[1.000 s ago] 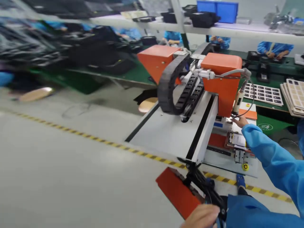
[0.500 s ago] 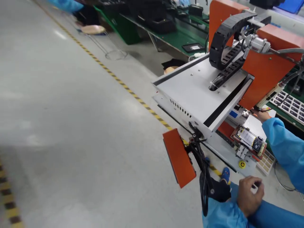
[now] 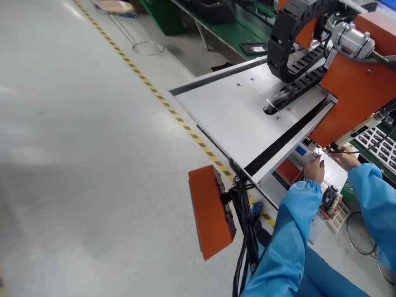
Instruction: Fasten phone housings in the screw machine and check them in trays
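My left hand (image 3: 314, 170) pinches small metal part (image 3: 317, 152) under orange machine head (image 3: 352, 93); right hand (image 3: 346, 157) beside it, finger spread unclear.

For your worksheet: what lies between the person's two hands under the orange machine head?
In the head view, a bare strip of white plate lies between the left hand and the right hand; above it hangs the screwdriver tip.

Grey concrete floor (image 3: 77, 144) carries a diagonal yellow-black hazard stripe (image 3: 148, 84). A wire stool base (image 3: 147, 47) stands on it near a green workbench (image 3: 238, 35). A black tray (image 3: 253, 48) lies on that bench.
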`<state>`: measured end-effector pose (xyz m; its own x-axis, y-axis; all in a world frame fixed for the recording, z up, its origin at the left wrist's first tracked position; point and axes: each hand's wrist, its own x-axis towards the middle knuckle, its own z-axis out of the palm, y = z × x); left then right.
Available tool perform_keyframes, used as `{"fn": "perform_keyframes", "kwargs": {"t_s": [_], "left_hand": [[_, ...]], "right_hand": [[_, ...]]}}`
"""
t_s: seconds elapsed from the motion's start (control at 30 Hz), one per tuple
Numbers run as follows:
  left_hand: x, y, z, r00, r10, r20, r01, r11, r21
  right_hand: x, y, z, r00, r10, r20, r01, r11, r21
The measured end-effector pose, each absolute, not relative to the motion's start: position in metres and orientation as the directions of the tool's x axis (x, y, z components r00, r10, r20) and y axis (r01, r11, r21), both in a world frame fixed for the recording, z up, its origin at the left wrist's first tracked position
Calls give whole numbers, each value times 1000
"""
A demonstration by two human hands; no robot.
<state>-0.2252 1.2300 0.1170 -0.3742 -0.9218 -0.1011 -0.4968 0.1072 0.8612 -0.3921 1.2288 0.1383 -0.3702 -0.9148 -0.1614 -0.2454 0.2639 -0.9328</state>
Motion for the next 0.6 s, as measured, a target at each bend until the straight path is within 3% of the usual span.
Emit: {"fn": "perform_keyframes", "kwargs": {"t_s": [0.23,0.6], "left_hand": [[-243,1205,116,-424,-890,-168,-592,132,795],[-260,1197,114,-428,-879,-209,-726,197,659]], "right_hand": [[-381,1226,151,-363,-911,-194,-134,257,-957],[-378,1225,152,-402,-895,-195,-175,284,-943]]}}
